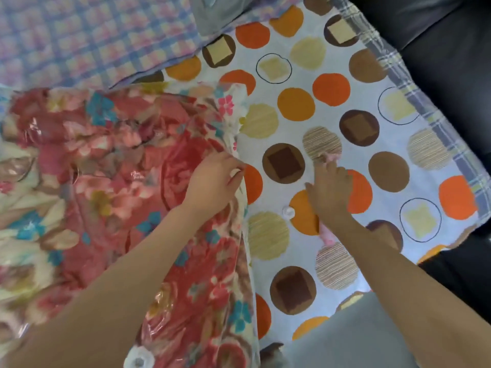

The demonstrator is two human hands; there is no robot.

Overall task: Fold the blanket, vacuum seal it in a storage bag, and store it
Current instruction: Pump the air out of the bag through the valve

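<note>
item: grey cloth point(345, 338), nearest the viewer, below the right forearm, well short of either grip.
item: white round valve point(139, 360), set in the storage bag's face, well below the left grip and beside the left forearm.
item: storage bag point(34, 128), clear and crinkled plastic, spread to the left of and beneath the left grip; its right edge is raised at the grip.
item: blanket point(106, 195), floral red, pink and cream, seen enclosed in the storage bag, lying left of and below the left grip.
item: left hand point(215, 181), fingers curled, the bag's right edge pinched between thumb and fingertips.
item: white round piece point(288, 212), small, lying on the sheet between the two hands, just beside the right wrist.
item: right hand point(330, 192), laid over a pink object point(326, 235), which shows under the wrist and again past the fingertips; blurred, so it cannot be told whether the fingers are closed round it.
item: spotted sheet point(292, 123), white with orange, brown and tan circles, spread under and beyond the right hand.
item: checked fabric point(93, 41), lilac and pink, beyond the left grip, overlapped by the bag's far edge.
item: black upholstery point(438, 49), far right, well apart from both grips.
</note>
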